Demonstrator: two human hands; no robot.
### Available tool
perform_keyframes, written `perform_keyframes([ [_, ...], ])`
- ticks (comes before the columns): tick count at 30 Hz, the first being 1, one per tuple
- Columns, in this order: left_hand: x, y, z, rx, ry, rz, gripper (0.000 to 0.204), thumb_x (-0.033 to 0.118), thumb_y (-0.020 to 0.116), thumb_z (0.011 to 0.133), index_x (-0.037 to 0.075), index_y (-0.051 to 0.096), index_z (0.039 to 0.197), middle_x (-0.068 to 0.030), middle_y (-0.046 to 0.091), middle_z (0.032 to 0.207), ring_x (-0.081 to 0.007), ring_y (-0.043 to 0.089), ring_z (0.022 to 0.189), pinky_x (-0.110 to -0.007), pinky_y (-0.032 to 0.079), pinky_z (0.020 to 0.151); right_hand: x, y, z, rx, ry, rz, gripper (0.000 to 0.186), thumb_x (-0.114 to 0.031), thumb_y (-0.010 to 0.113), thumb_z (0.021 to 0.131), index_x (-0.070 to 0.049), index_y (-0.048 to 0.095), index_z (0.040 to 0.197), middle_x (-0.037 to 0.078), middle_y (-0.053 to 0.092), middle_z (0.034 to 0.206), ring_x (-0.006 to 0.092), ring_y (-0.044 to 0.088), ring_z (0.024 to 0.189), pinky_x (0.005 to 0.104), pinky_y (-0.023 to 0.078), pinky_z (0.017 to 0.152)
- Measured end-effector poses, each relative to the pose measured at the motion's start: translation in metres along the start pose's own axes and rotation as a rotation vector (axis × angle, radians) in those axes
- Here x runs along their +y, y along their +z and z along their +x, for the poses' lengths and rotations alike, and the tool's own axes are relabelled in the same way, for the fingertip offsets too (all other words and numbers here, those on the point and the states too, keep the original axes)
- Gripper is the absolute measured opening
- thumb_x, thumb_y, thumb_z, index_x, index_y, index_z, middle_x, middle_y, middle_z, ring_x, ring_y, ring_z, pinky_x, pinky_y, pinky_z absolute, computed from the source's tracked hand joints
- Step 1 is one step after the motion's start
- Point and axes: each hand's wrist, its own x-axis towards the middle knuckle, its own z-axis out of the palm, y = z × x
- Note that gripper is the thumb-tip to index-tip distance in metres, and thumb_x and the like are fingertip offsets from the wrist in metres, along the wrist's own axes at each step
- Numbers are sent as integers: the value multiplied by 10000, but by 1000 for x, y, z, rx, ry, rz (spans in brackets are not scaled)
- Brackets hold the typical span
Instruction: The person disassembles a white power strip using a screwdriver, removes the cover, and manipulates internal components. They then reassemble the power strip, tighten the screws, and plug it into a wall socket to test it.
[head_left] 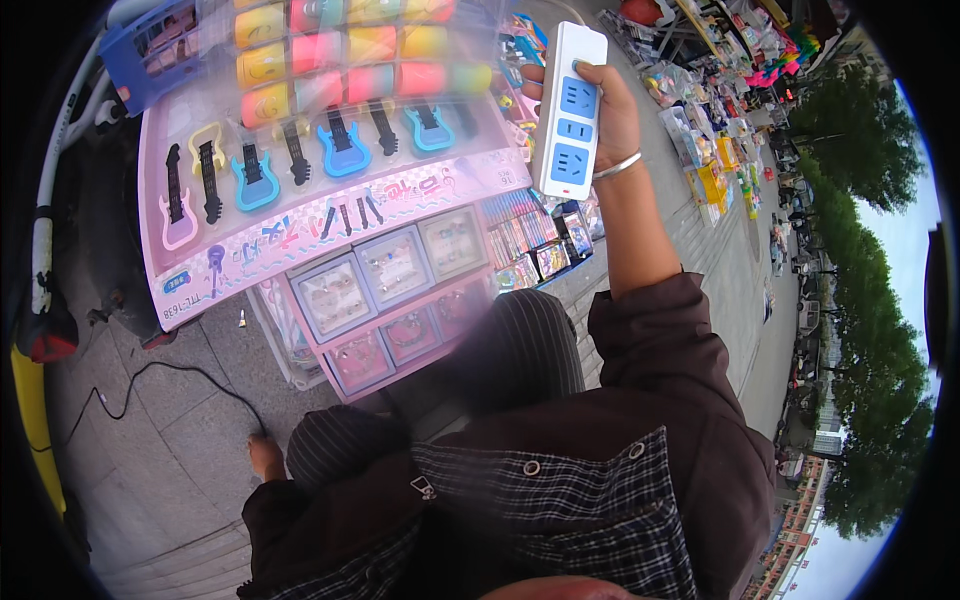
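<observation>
My right hand point(618, 110) is raised, its fingers and thumb wrapped round a white power strip point(548, 150) with blue socket faces. The strip stands nearly upright, and a silvery bracelet sits on that wrist. Low at the left, my left hand point(265, 457) is closed at the end of a thin black cable point(165, 364), which trails leftward over the paving. Between my hands lies a pink display box point(330, 232) of small toy guitars. Below it is a pink box of trinkets point(385, 300) in framed compartments, close to my knees.
Clear-wrapped colourful cylinders point(370, 45) lie on the guitar box, beside a blue basket point(150, 60). A metal-framed vehicle point(45, 200) stands at the left edge. Small packaged goods point(525, 235) sit near the right arm. Another stall's goods point(710, 165) line the pavement beyond.
</observation>
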Motion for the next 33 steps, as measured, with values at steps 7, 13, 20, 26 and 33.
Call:
perform_keyframes([
  [7,30,-32,-19,94,70,-676,306,80,536,856,112,470,1154,-86,609,826,-221,605,713,-411,506,692,6,-6,2,-17,-63,33,539,-359,431,886,33,488,1252,241,640,1059,254,682,805,359,601,609],
  [13,75,-109,-23,-38,-34,-1362,246,72,503,884,88,535,1127,-11,560,830,-155,551,678,-373,502,684,11,-20,7,-101,-65,123,560,-402,392,892,17,509,1245,231,645,1059,253,682,806,330,594,653],
  [20,108,-218,-38,-129,392,-1810,502,187,521,926,24,414,1389,-55,579,1147,-263,482,1259,-357,443,981,21,-42,14,-123,-88,239,525,-375,388,898,29,512,1210,229,646,1051,262,673,860,349,576,676],
  [26,116,-296,-66,272,515,-1517,580,313,584,939,15,397,1400,-76,577,1185,-246,477,1274,-334,415,1007,15,-53,18,-50,-100,149,455,-318,435,902,19,512,1198,247,635,1068,264,681,848,357,600,652],
  [33,70,-470,-167,1061,107,-1287,446,420,512,969,97,574,1271,-41,579,1086,-108,526,1025,-299,419,903,-61,-27,18,3,65,173,524,-344,502,871,-10,493,1275,174,641,1094,219,664,871,324,590,665],
])
